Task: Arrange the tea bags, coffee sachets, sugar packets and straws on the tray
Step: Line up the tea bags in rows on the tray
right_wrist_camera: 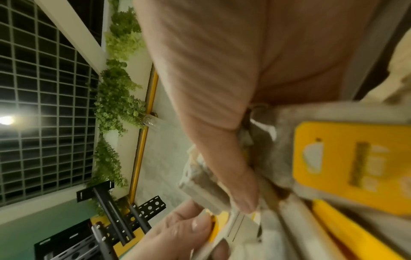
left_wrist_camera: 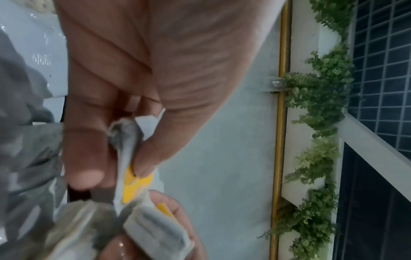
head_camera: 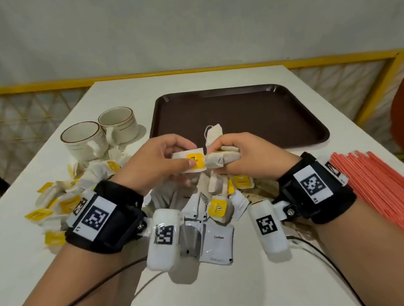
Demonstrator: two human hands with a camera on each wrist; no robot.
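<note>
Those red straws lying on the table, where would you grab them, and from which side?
Take the red straws as a bundle near the middle of their length, coming down from above with the right hand, which is nearest. They lie flat, parallel and packed together, so fingers wrapped across the bunch should lift it evenly, probably without tipping.

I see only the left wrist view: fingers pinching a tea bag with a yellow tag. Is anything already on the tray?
Observer: No. In the head view the brown tray has no items on it.
Operator: What does the right hand hold?
Observer: The right hand grips a bundle of tea bags, next to the tea bag that the left hand pinches.
Operator: Where are the straws?
Observer: The red straws lie on the table, to the right of the right wrist.
Operator: And the coffee sachets?
Observer: A sachet marked Coffee lies between the wrists, below the hands.
</note>
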